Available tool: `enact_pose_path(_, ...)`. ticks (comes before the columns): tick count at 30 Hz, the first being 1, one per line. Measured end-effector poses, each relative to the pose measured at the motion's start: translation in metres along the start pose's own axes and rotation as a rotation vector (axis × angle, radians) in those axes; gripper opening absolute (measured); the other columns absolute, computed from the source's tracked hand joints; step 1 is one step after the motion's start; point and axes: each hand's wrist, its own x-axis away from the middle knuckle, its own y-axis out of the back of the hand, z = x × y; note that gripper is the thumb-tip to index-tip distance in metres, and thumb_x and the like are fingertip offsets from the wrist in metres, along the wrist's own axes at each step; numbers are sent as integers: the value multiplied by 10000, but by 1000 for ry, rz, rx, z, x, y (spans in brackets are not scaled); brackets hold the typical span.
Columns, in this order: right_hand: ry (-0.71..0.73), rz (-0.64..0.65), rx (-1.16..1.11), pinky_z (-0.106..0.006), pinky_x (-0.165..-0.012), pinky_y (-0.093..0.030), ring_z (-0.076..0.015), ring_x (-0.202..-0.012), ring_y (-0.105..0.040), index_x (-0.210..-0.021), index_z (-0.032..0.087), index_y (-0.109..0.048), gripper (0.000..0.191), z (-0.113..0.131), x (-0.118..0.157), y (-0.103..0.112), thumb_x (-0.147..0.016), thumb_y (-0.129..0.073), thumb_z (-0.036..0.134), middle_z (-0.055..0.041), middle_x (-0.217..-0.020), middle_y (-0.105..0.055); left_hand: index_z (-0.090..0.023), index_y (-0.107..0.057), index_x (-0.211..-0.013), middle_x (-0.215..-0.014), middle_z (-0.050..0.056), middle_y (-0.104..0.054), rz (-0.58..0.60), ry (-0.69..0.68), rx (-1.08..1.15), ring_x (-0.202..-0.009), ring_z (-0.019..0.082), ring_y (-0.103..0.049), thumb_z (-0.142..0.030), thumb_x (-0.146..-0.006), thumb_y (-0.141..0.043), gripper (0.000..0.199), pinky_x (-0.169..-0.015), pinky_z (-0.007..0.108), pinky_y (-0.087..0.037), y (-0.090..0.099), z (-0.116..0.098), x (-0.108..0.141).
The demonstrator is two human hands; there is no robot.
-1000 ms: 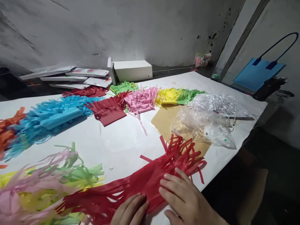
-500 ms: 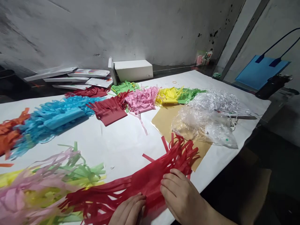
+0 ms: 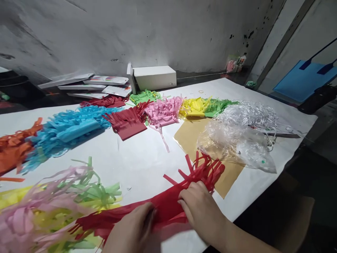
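A sheet of red fringed tissue paper [image 3: 167, 202] lies across the near part of the table, with strips cut into both ends and a plain band in the middle. My left hand [image 3: 131, 228] is closed on its near edge, thumb and fingers curled around the paper. Farther right, my right hand [image 3: 201, 211] grips the same edge with bent fingers; its thumb is hidden. Loose red strips [image 3: 210, 172] fan out beyond my right hand. At the left, pink, yellow and green fringed tissue [image 3: 52, 211] lies against the red sheet's other end.
Fringed bundles in orange [image 3: 15, 149], blue [image 3: 76, 124], dark red [image 3: 129, 124], pink [image 3: 164, 110], yellow [image 3: 195, 106] and green [image 3: 217, 107] line the white-covered table [image 3: 142, 161]. White string [image 3: 247, 112], a clear plastic bag [image 3: 237, 144] and brown card [image 3: 185, 131] lie right. A white box [image 3: 155, 77] stands behind.
Both hands have curled more tightly at the red paper's near edge, which has come up and away from me. The paper's middle band looks narrower. The camera view has shifted slightly left.
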Motion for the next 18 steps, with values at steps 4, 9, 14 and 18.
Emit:
enact_pose_path(4, -49, 59, 121, -320, -665, -413, -197, -646, -578, -726, 224, -559, 234, -1, -15, -1, -892, -683, 113, 14, -681, -640, -219, -609, -747, -841, 117, -791, 195, 134, -106, -739, 257, -709, -254, -970, -343, 349, -677, 346, -460, 27, -19, -23)
enact_pose_path(9, -68, 18, 174, -340, -650, -403, -224, -677, -581, -825, 205, -605, 164, -3, -25, -1, -860, -664, 56, -28, -769, -669, -228, -550, -707, -792, 109, -760, 216, 119, -117, -704, 234, -669, -293, -978, -331, 355, -636, 308, -377, 30, -16, -35)
enact_pose_path(14, 383, -60, 154, -451, -1041, -327, -217, -894, -564, -874, 187, -600, 156, -4, -17, 9, -945, -535, 65, -30, -877, -643, -219, -604, -742, -784, 91, -761, 220, 116, -134, -714, 228, -684, -292, -976, -354, 349, -629, 307, -358, 23, -13, -43)
enact_pose_path(18, 481, 47, 165, -469, -1163, -187, -222, -921, -552, -938, 161, -636, 45, -9, -9, 13, -952, -599, 140, -22, -877, -657, -217, -624, -776, -758, 84, -755, 213, 156, -181, -720, 247, -709, -305, -989, -371, 342, -610, 320, -380, 20, -9, -37)
